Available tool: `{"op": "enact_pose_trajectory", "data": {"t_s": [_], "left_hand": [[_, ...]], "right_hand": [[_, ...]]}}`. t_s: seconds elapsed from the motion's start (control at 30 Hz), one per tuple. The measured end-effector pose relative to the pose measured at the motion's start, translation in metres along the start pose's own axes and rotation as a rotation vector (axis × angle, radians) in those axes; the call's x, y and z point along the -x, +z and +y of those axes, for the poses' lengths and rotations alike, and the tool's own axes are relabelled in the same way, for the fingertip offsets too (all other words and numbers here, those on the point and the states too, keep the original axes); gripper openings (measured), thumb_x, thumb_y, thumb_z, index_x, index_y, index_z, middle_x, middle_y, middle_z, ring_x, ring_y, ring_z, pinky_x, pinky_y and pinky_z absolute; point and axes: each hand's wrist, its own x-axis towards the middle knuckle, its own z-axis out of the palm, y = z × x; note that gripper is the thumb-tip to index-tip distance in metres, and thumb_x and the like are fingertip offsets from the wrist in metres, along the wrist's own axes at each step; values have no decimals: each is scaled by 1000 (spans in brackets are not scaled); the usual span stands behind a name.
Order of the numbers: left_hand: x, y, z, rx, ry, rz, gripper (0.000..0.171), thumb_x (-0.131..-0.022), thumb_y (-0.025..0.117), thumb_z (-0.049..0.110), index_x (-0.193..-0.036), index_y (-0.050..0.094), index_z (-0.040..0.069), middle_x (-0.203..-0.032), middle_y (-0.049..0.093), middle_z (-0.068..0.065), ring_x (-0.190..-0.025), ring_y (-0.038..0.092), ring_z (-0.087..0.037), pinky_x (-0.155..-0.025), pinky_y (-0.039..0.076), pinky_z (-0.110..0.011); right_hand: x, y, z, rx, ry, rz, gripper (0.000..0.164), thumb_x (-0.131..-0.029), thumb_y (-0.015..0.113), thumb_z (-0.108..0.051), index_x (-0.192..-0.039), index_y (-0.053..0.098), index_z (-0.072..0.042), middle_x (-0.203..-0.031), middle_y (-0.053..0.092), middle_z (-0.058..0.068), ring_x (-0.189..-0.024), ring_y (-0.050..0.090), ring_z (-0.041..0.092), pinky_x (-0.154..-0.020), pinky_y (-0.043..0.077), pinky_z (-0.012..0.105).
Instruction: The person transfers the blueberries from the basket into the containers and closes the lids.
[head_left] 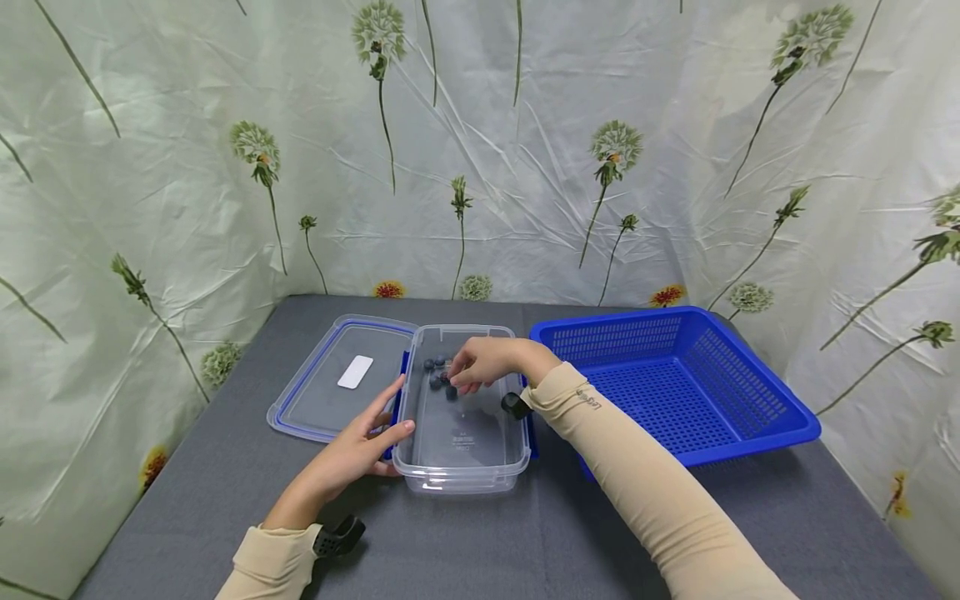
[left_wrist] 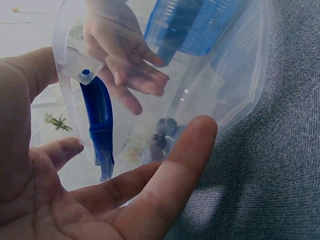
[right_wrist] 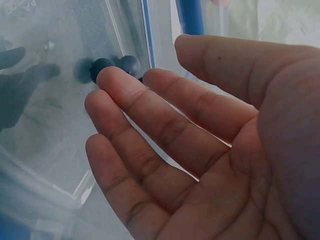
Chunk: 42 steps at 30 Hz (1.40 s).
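A clear plastic food container [head_left: 465, 429] stands in the middle of the table with several blueberries [head_left: 436, 383] on its floor near the left far part. My right hand [head_left: 489, 361] reaches down into it, fingertips beside the berries. In the right wrist view, its thumb stands apart from the loosely extended fingers [right_wrist: 172, 135], nothing is held between them, and dark blueberries [right_wrist: 102, 69] lie beyond the fingertips. With fingers spread, my left hand [head_left: 351, 457] rests against the container's left side. The left wrist view shows it next to a blue clip [left_wrist: 100, 120] on the container.
The blue-edged clear lid [head_left: 318, 383], with a white label [head_left: 356, 372], lies opened out left of the container. To the right is a blue perforated basket [head_left: 757, 446]. A floral curtain [head_left: 525, 167] hangs behind the dark grey table [head_left: 480, 542].
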Motion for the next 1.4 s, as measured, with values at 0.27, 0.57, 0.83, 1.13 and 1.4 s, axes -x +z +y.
{"op": "enact_pose_trajectory", "data": {"t_s": [0.27,0.57,0.83,1.13,1.4], "left_hand": [[0,0,0,10,2,0,80,-110,63,32,-173,13,39,-168,21,-41,-121,68,-42,-85,67,-52],[1,2,1,4,-14,12,81,-110,64,33,-173,14,40,-169,21,-40,-120,68,-42,-84,67,-52],[-1,2,-1,11,5,6,80,-110,63,30,-173,14,37,-169,20,-41,-122,67,-42,-83,67,-51],[0,2,-1,4,2,11,80,-110,63,30,-173,14,38,-169,20,-40,-121,67,-42,-83,67,-51],[0,1,0,-1,1,11,80,-110,63,31,-173,14,39,-169,19,-40,-122,67,-43,-84,67,-51]], "right_hand": [[15,-7,7,-10,-17,17,41,-113,56,-24,-149,62,-4,-133,76,16,-122,73,30,-103,60,37],[29,-16,13,19,-72,40,42,-113,56,-23,-150,62,-4,-133,75,18,-119,74,25,-100,61,35],[43,-24,17,25,-88,67,40,-113,57,-23,-148,63,-5,-130,77,17,-118,74,27,-100,61,36],[61,-33,28,3,-79,108,39,-112,58,-23,-148,64,-7,-125,79,10,-115,74,24,-96,61,36],[78,-40,37,-51,-67,146,40,-112,59,-23,-148,64,-5,-122,79,12,-113,74,23,-98,61,35]]}}
